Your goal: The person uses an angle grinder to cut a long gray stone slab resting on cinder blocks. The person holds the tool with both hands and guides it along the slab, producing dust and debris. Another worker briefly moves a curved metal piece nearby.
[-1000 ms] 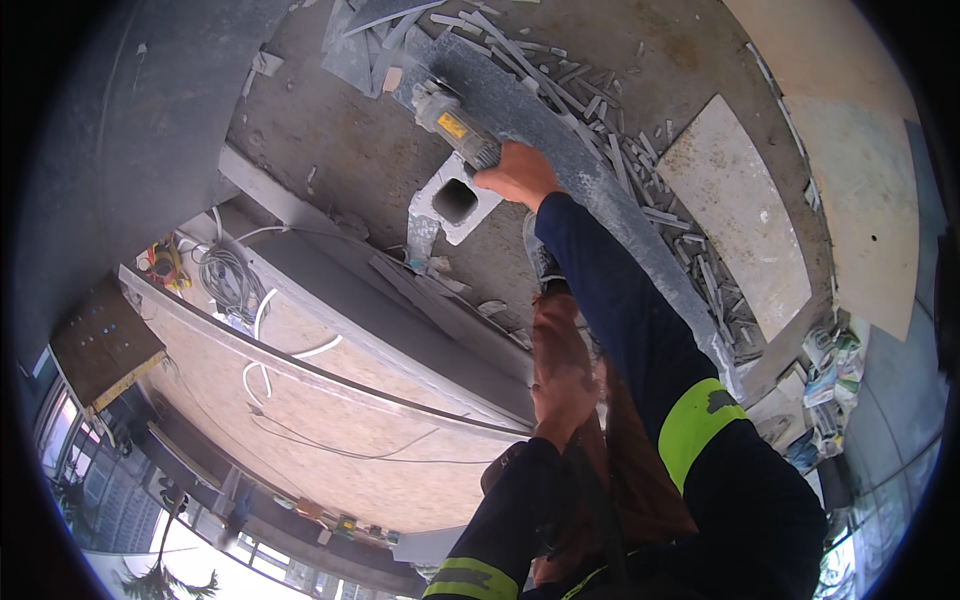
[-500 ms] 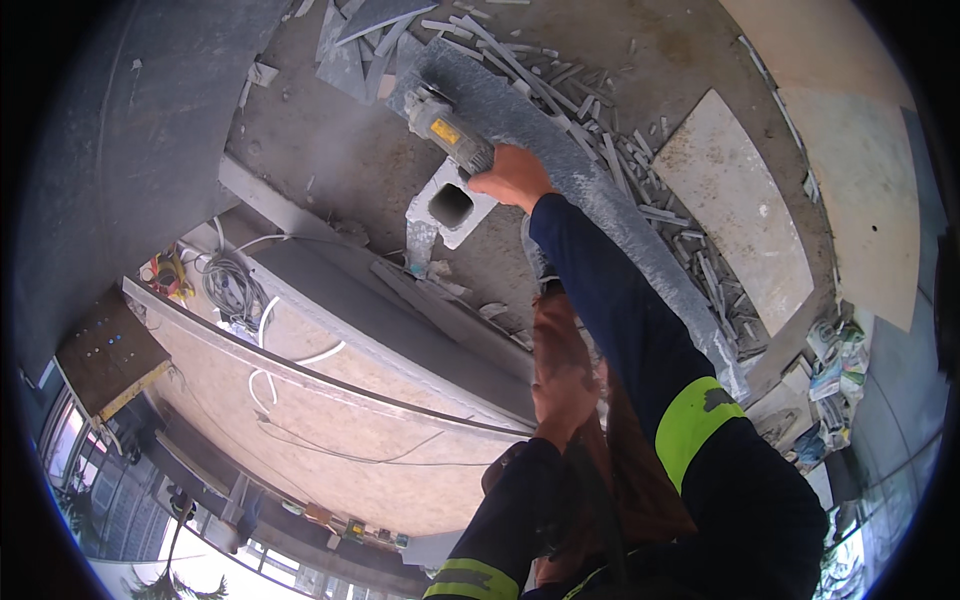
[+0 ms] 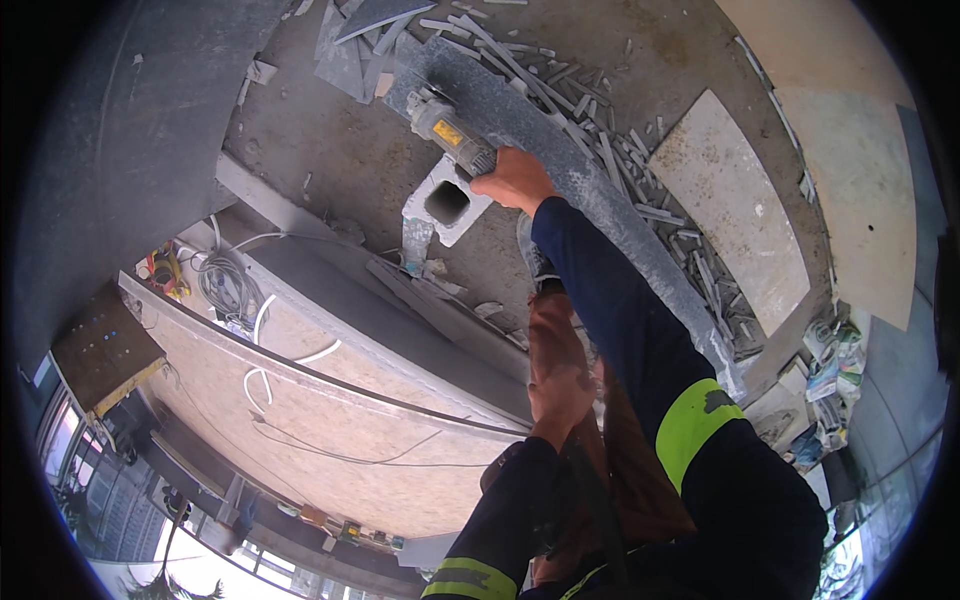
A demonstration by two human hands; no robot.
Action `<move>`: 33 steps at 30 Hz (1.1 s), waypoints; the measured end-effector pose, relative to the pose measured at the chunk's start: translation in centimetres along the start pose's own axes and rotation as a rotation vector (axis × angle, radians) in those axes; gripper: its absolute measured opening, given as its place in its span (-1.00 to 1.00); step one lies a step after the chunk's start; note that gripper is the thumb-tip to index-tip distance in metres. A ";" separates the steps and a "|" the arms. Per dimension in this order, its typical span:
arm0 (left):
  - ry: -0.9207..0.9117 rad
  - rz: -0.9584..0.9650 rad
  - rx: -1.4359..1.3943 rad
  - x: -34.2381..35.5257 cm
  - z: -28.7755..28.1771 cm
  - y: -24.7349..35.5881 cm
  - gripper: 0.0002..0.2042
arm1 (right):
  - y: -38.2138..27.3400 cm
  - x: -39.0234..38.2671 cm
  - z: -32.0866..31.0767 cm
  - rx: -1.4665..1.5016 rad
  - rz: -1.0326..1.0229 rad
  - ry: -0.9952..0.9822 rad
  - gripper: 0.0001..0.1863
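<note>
My right hand is closed round the rear of a grey angle grinder with a yellow label. The grinder's head is at the near edge of a long grey stone slab, towards its far end; its dark disc is only partly visible. Against my brown trouser leg rests my left hand, its fingers too indistinct to read. Just short of the grinder sits a white-grey block with a square hole. My shoe is beside the slab, partly under my right arm.
Narrow stone offcuts litter the slab's far side. Beyond them lies a pale flat panel. To the left, a coiled grey cable lies by long boards and a large beige sheet. Crumpled bags are at the right.
The pale dust haze left of the grinder has thinned. The grinder and both hands stay almost in place; the whole view shifts slightly.
</note>
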State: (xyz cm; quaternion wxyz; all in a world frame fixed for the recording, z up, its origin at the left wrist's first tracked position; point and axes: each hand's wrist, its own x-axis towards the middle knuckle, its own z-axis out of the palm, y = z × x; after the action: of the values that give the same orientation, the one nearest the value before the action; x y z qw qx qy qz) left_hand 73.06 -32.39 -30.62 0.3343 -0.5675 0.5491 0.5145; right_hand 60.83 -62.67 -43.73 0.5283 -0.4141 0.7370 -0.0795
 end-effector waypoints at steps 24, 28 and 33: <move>-0.007 0.000 -0.011 0.2 0.1 0.1 -0.58 | 0.0 0.2 -0.2 0.013 0.011 -0.013 -0.33; 0.017 0.008 0.013 0.0 0.6 0.2 -0.60 | 0.2 0.1 -0.4 0.012 0.003 -0.014 -0.33; 0.020 -0.004 -0.013 0.0 0.4 0.1 -0.61 | 0.1 0.6 0.1 0.058 0.001 -0.011 -0.40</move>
State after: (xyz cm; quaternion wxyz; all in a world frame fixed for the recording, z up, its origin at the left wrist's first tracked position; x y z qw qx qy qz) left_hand 72.90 -31.99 -30.72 0.3261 -0.5758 0.5478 0.5119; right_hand 60.76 -62.95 -44.23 0.5441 -0.3986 0.7317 -0.0983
